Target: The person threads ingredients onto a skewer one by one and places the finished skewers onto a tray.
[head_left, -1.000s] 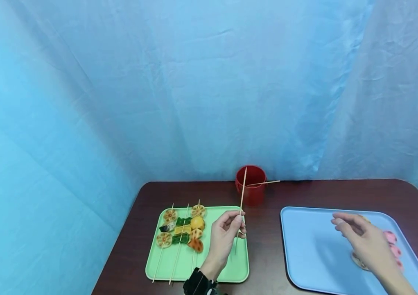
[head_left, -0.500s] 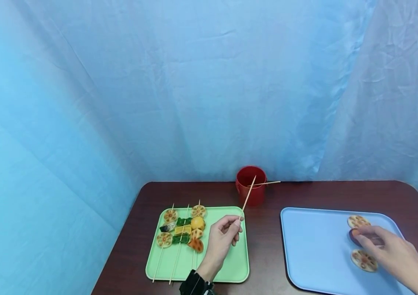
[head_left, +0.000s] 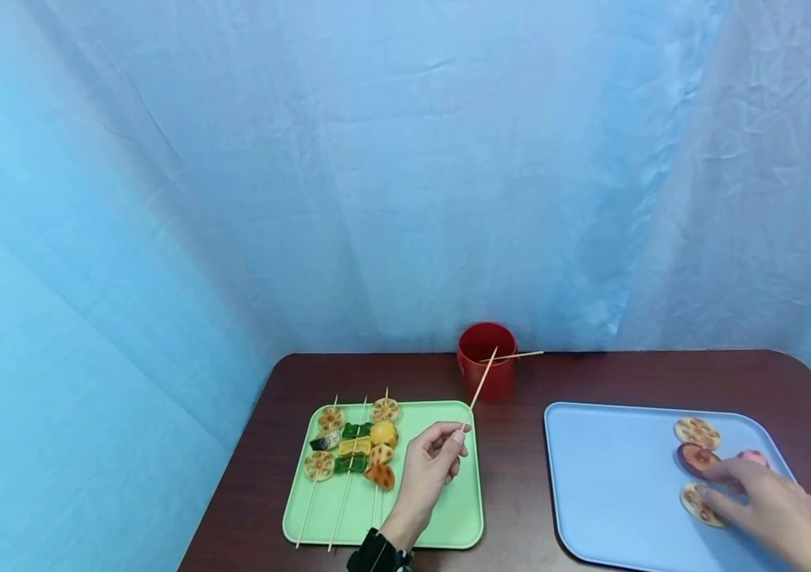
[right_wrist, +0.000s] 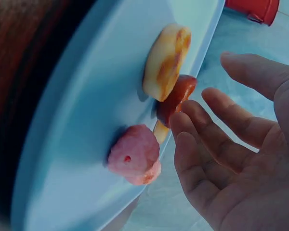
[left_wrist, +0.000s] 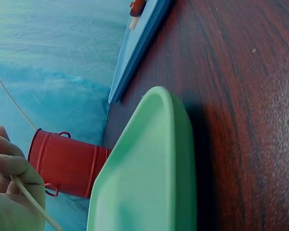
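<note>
My left hand pinches a thin wooden skewer, which points up and tilts right over the green tray. In the left wrist view the skewer passes between the curled fingers. On the blue tray, my right hand hovers with thumb and fingers apart. Its fingertips overlap a reddish-brown slice and the nearer lotus root slice in the head view. A gap shows between the thumb and fingers in the right wrist view. Beyond these lies another lotus root slice. A pink piece is partly hidden by my right hand in the head view.
On the green tray lie three loaded skewers, one with green and yellow pieces. A red bucket stands behind it, with a skewer leaning out rightward. The blue tray sits at right on the dark table.
My left hand has lowered slightly, tilting its skewer further right. The right hand went right to the reddish-brown slice, then shifted nearer the front, its fingers now off that slice's left side.
</note>
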Demonstrator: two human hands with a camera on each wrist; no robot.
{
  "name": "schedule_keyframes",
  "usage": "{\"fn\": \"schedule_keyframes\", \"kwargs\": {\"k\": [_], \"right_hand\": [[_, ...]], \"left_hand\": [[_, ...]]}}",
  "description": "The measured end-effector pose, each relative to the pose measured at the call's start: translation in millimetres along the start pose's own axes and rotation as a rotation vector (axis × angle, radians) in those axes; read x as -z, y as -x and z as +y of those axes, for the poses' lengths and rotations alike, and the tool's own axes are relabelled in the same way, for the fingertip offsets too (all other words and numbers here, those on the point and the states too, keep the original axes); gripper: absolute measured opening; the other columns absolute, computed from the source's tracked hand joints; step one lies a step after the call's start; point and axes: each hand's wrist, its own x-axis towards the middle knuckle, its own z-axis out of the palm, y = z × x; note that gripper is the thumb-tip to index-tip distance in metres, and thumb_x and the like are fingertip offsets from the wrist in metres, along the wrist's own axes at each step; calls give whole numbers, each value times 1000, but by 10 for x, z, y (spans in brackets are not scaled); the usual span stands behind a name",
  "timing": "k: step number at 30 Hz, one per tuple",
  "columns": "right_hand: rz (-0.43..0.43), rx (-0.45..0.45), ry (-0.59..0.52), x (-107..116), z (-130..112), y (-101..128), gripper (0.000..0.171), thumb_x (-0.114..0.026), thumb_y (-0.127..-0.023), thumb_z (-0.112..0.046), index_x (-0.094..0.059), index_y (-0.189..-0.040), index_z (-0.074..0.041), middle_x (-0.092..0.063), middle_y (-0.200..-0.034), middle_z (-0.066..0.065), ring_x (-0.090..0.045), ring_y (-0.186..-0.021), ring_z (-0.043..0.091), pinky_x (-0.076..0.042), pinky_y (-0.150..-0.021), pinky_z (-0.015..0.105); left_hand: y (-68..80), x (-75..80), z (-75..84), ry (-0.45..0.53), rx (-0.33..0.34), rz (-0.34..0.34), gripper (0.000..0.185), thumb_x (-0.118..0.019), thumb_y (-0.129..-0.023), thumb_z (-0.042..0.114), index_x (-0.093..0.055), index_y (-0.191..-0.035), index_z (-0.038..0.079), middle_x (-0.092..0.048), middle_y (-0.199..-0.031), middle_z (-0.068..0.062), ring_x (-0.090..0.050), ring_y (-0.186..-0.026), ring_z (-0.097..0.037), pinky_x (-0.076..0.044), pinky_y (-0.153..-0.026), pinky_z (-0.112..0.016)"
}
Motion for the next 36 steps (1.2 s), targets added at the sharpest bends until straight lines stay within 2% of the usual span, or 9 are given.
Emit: {"fn": "schedule_keyframes", "kwargs": {"k": [4, 10, 20, 28, 36], "right_hand": [[-50, 1, 11, -52, 16, -32, 73, -83, -80, -55, -69, -113, 8, -68, -100, 18, -60, -87, 33, -50, -77, 65], [-73, 12, 34, -121, 30, -71, 59, -85, -81, -46, -70, -108, 4, -68, -94, 10, -59, -82, 28, -52, -74, 61], [-12, 53, 60, -170, 20, -89, 49, -87, -81, -36, -68, -103, 3, -66, -91, 8, -59, -81, 27, -52, -74, 59], [-4, 58, 77, -164, -39, -71, 51, -88, -81, -31, -67, -108, 7, -66, -91, 15, -58, -80, 29, -51, -75, 61], [-7, 84, 38, -167, -17, -76, 46, -89, -79, -29, -68, -104, 4, -64, -88, 5, -56, -81, 26, -51, -74, 58]], "left_hand": [[6, -1, -17, -2, 1, 8, 31, -65, -103, 16, -68, -119, -10, -62, -80, -2, -49, -58, -6, -36, -51, -16], [-4, -11, -49, -2, 0, 18, 31, -66, -102, 15, -68, -118, -12, -62, -80, -1, -49, -58, -5, -36, -51, -16], [-19, -11, -64, 4, -5, 32, 30, -66, -102, 15, -69, -116, -11, -62, -79, -1, -49, -58, -4, -37, -52, -16], [-3, 0, -74, 16, 1, 39, 31, -66, -102, 14, -68, -117, -12, -62, -79, -1, -49, -59, -5, -36, -52, -16], [23, 11, -84, 12, 15, 43, 30, -66, -102, 15, -69, -116, -11, -62, -79, 0, -48, -58, -5, -36, -52, -16]]}}
